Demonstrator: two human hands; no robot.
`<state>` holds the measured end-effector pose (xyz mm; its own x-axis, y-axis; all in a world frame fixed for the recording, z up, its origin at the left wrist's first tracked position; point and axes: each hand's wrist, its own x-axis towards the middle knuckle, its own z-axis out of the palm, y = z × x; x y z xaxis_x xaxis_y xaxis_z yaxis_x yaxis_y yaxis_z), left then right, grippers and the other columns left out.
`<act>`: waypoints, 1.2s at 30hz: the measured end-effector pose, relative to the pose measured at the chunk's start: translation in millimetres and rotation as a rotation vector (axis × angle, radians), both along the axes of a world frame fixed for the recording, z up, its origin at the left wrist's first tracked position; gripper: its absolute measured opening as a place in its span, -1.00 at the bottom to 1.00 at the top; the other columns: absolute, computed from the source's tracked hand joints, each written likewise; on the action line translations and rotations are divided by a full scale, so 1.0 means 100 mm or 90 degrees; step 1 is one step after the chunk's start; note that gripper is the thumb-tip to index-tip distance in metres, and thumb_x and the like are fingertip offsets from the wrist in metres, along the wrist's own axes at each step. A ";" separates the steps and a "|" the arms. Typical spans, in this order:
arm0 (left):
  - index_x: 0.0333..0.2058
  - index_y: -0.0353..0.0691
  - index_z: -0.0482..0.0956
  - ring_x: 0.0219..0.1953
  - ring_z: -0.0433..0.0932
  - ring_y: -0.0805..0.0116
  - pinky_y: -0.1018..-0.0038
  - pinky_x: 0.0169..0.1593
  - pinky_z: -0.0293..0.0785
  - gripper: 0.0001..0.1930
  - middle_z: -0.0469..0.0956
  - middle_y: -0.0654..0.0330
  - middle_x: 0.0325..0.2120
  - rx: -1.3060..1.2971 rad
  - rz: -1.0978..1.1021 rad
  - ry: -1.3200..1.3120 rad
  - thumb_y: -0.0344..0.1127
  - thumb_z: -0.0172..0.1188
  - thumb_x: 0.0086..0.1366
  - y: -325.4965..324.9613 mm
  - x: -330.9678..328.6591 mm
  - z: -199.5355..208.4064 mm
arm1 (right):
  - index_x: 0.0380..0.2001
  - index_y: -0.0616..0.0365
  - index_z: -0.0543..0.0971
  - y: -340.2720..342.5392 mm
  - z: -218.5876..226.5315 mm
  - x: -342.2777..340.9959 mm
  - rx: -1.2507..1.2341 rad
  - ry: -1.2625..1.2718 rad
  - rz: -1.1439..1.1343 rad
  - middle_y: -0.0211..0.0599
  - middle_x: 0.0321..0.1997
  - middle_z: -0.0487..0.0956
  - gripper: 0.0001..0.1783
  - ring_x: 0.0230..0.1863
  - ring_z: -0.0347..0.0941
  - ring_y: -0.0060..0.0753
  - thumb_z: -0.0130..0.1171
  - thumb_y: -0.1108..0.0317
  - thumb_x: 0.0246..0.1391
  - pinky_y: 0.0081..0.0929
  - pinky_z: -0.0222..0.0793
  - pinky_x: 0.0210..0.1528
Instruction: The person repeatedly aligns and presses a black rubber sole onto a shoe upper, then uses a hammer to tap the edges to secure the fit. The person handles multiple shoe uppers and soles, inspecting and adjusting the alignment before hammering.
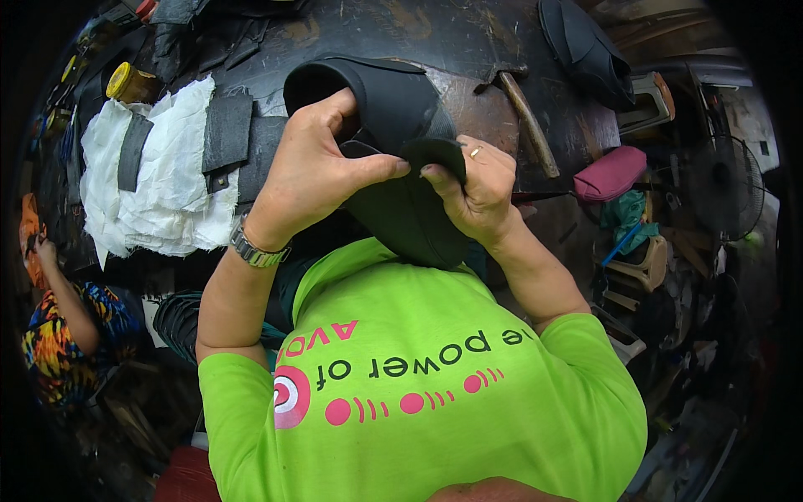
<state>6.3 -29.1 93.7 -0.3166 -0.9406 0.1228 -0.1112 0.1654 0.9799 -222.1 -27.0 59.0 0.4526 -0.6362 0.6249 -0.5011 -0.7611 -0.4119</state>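
Note:
In front of my chest I hold a black shoe upper, its wide rounded opening turned up and to the left. My left hand, a metal watch on its wrist, grips the edge of the opening. The fingers of that hand reach inside, partly hidden, and its thumb lies along a seam. My right hand, with a ring on one finger, is closed on a small curved flap at the other end. Both thumbs come near each other at this flap. Below them the lower part of the upper hangs against my green shirt.
A hammer lies on the dark worktable, near another black upper. White cloth with dark cut pieces and a yellow-lidded jar are at left. A pink pouch and a fan stand right. Another person sits far left.

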 end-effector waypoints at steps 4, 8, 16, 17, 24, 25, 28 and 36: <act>-0.11 -0.39 0.59 -0.17 0.60 0.50 0.52 -0.01 0.53 -0.58 0.68 0.20 -0.21 -0.012 0.009 -0.030 -0.52 0.47 0.01 0.00 0.00 -0.01 | -0.45 0.18 0.65 0.00 -0.11 0.10 0.039 -0.118 -0.005 -0.22 -0.61 0.47 -0.76 -0.61 0.45 -0.15 0.28 0.23 0.19 -0.27 0.31 -0.53; -0.17 -0.41 0.59 -0.24 0.60 0.51 0.52 -0.08 0.54 -0.59 0.69 0.17 -0.28 -0.008 0.027 0.010 -0.48 0.49 -0.04 0.01 -0.01 -0.02 | -0.45 0.20 0.64 0.02 -0.10 0.15 0.039 -0.166 0.009 -0.20 -0.62 0.45 -0.76 -0.63 0.42 -0.11 0.27 0.26 0.20 -0.24 0.29 -0.54; -0.10 -0.44 0.55 -0.18 0.61 0.36 0.43 -0.03 0.53 -0.49 0.67 0.05 -0.21 -0.027 0.005 -0.086 -0.38 0.52 -0.03 -0.07 0.04 0.03 | -0.58 0.18 0.50 0.01 0.08 0.07 0.097 -0.101 -0.107 -0.20 -0.65 0.38 -0.55 -0.65 0.36 -0.08 0.51 0.09 -0.06 -0.25 0.29 -0.53; -0.09 -0.44 0.55 -0.17 0.61 0.36 0.44 -0.02 0.53 -0.47 0.67 0.04 -0.21 -0.025 0.002 -0.085 -0.36 0.53 -0.03 -0.08 0.04 0.03 | -0.60 0.18 0.48 0.00 0.09 0.08 0.090 -0.129 -0.105 -0.21 -0.65 0.37 -0.51 -0.66 0.34 -0.10 0.54 0.06 -0.10 -0.25 0.28 -0.54; -0.04 -0.44 0.53 -0.11 0.61 0.37 0.44 0.06 0.49 -0.39 0.67 0.04 -0.16 0.041 -0.003 -0.098 -0.31 0.55 -0.06 -0.08 0.06 0.04 | -0.79 0.15 0.35 -0.09 0.51 -0.09 0.145 0.124 -0.240 -0.29 -0.72 0.34 -0.29 -0.69 0.26 -0.18 0.50 -0.20 -0.15 -0.29 0.20 -0.59; -0.03 -0.44 0.53 -0.10 0.60 0.37 0.44 0.08 0.48 -0.39 0.67 0.04 -0.15 0.031 0.000 -0.086 -0.31 0.56 -0.06 -0.08 0.05 0.04 | -0.77 0.16 0.38 -0.12 0.57 -0.13 0.184 0.130 -0.265 -0.30 -0.69 0.36 -0.33 -0.69 0.29 -0.28 0.55 -0.13 -0.17 -0.33 0.18 -0.60; -0.01 -0.43 0.54 -0.08 0.60 0.36 0.43 0.11 0.46 -0.39 0.67 0.06 -0.13 0.048 0.000 -0.062 -0.36 0.55 -0.06 -0.06 0.03 0.05 | -0.60 0.19 0.50 -0.20 0.59 -0.11 0.233 -0.106 -0.132 -0.34 -0.54 0.47 -0.55 -0.46 0.42 -0.40 0.59 0.15 -0.16 -0.44 0.30 -0.37; -0.04 -0.42 0.56 -0.12 0.58 0.45 0.48 0.06 0.48 -0.45 0.68 0.16 -0.18 0.064 0.014 0.010 -0.45 0.51 -0.07 -0.04 0.07 0.00 | -0.39 0.15 0.65 -0.04 0.32 0.02 0.130 -0.191 0.116 -0.35 -0.41 0.57 -0.67 -0.27 0.50 -0.28 0.48 0.59 -0.35 -0.35 0.37 -0.14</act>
<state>13.5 -33.3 94.1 -0.2953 -0.9549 0.0328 -0.0978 0.0644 0.9931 -219.9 -30.7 91.2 0.3857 -0.6873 0.6155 -0.2003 -0.7136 -0.6713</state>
